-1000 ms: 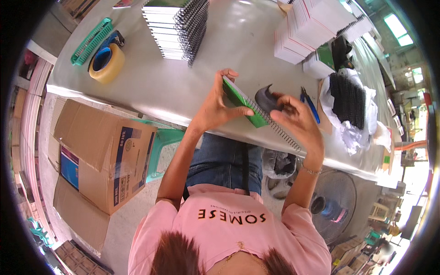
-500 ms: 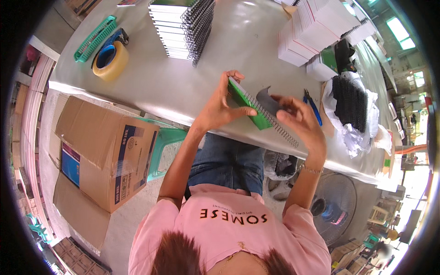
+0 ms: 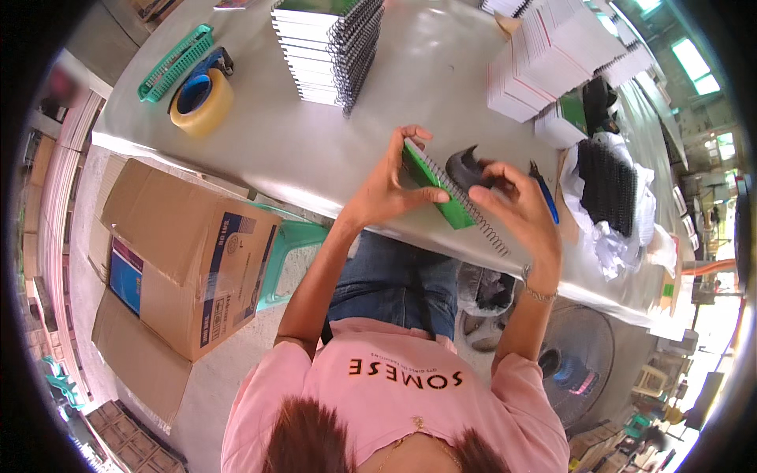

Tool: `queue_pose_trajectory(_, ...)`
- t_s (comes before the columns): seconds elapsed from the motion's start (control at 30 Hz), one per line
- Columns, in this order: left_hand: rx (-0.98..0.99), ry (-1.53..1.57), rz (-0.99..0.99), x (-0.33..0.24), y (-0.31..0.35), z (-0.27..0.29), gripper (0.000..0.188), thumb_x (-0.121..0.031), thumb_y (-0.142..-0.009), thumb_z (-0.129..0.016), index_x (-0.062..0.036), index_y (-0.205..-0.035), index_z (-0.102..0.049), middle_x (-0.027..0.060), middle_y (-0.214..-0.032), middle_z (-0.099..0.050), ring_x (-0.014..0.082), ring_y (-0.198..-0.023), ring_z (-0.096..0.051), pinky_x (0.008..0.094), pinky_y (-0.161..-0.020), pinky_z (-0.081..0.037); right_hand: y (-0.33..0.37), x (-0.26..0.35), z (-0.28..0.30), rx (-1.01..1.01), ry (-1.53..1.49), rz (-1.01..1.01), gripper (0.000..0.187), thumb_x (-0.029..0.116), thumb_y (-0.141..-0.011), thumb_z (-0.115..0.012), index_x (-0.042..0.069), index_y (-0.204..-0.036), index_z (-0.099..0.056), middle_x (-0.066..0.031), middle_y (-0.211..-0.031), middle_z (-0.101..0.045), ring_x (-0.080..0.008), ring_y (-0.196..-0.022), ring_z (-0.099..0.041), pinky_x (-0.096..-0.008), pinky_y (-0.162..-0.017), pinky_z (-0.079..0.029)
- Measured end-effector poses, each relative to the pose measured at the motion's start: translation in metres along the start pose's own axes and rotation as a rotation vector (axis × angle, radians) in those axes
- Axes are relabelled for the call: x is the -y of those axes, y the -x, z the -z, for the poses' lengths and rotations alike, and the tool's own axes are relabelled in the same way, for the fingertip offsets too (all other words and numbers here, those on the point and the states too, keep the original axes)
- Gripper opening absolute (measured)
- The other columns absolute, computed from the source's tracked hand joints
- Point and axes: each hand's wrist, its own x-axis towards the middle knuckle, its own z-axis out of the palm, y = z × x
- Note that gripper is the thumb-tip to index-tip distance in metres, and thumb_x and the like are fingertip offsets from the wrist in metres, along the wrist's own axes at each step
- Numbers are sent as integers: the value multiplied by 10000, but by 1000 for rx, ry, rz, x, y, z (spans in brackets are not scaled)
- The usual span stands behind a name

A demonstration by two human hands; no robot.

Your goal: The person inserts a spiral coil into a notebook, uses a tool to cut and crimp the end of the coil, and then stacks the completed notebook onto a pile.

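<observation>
My left hand [image 3: 386,189] grips a green notebook [image 3: 455,212] above the table's near edge, thumb across the cover and fingers behind it. Along the notebook's upper edge runs a dark wire coil [image 3: 492,235], whose lower right end sticks out past the cover. Between the curled fingers and thumb of my right hand [image 3: 524,205] is a dark grey curved piece [image 3: 465,169] that ends in a point. It is close beside the coil; whether it touches is unclear. Just right of that hand lies a pair of blue-handled pliers [image 3: 546,195].
Spiral notebooks [image 3: 311,59] are stacked on the grey table. Left of them are a tape roll [image 3: 219,102] and a green basket [image 3: 177,63]. White page blocks [image 3: 544,59] and black coils [image 3: 605,185] sit right. Below are an open carton [image 3: 185,268], a green stool [image 3: 296,244] and a fan [image 3: 579,355].
The dark curved piece has turned in my right hand and looks more curled. My left hand still holds the notebook. The whole view has shifted slightly.
</observation>
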Motion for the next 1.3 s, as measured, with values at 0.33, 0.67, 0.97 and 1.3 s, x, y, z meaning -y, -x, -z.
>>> queue_pose_trajectory(0.33,7,-91,-7,-6,0,1,843,-272,-658,-903,-100,-1309,-396,78,-1199,-477,217,-1104,-479,345,-965,-384,0,-7,5,161,-589,-17,373,304,-826,-774,14,-996,-612,-16,-1005,-660,-124,-964,-578,-286,-858,-443)
queue_pose_trajectory(0.67,14,-87,-34,-2,-2,-2,841,-256,-674,-896,-97,-1322,-384,73,-1124,-499,192,-1023,-500,331,-919,-401,-14,5,-1,108,-355,-10,352,259,-868,-743,10,-1080,-611,-12,-1029,-631,-75,-965,-549,-244,-833,-449)
queue_pose_trajectory(0.97,-130,-124,-36,-2,0,-17,652,-205,-799,-796,-66,-1293,-393,48,-1170,-440,177,-1109,-429,308,-990,-353,-37,-52,-3,-557,592,356,514,244,-830,-753,78,-1265,-534,-212,-1222,-569,-334,-1162,-520,-417,-992,-399)
queue_pose_trajectory(1.3,-229,-11,23,-17,8,-25,259,-200,-1003,-542,-27,-1177,-461,21,-1044,-462,107,-920,-408,231,-866,-355,26,-119,28,-668,891,-168,551,306,-894,-639,111,-1370,-442,-221,-1358,-464,-420,-1286,-400,-561,-1043,-315)
